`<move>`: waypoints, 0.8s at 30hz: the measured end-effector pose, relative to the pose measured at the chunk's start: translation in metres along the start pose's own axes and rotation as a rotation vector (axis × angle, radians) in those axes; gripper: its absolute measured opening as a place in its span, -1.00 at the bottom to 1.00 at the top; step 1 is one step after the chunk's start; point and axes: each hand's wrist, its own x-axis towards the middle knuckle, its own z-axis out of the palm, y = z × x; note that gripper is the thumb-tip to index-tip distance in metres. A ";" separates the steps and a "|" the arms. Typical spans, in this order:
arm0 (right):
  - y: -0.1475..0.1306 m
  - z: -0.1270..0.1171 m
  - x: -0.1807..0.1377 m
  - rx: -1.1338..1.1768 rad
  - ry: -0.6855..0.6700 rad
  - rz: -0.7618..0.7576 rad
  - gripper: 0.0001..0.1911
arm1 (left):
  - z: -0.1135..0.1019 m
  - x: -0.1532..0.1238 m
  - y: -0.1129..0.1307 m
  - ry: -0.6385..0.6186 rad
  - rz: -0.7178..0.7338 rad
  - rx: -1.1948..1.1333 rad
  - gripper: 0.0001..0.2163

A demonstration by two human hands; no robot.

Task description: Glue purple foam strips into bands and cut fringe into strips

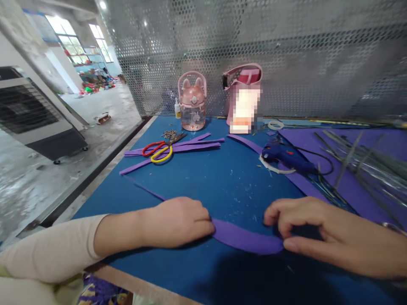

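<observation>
A purple foam strip (244, 238) lies across the blue table (222, 182) near the front edge. My left hand (178, 221) is closed over the strip's left end, fingers curled down onto it. The strip's right end is pinched between thumb and fingers of my right hand (324, 231). From under my left hand a thin purple sliver (144, 189) runs back and left.
Several purple strips (190, 146) with red and yellow scissors (158, 151) lie at the back left. A blue glue gun (288, 156) rests on a purple sheet (359, 178) with metal wires (359, 159). Two pink bottles (192, 106) stand by the perforated wall.
</observation>
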 end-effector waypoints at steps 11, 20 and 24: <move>0.021 0.070 0.020 -0.317 0.029 0.072 -0.45 | 0.009 0.000 0.016 -0.014 -0.242 0.171 -0.84; 0.013 0.045 0.027 -0.142 0.174 0.020 -0.70 | 0.011 0.006 0.008 0.038 -0.250 0.057 -0.73; 0.007 0.055 0.035 -0.128 0.297 0.131 -0.75 | 0.011 0.008 0.004 0.028 -0.369 -0.044 -0.80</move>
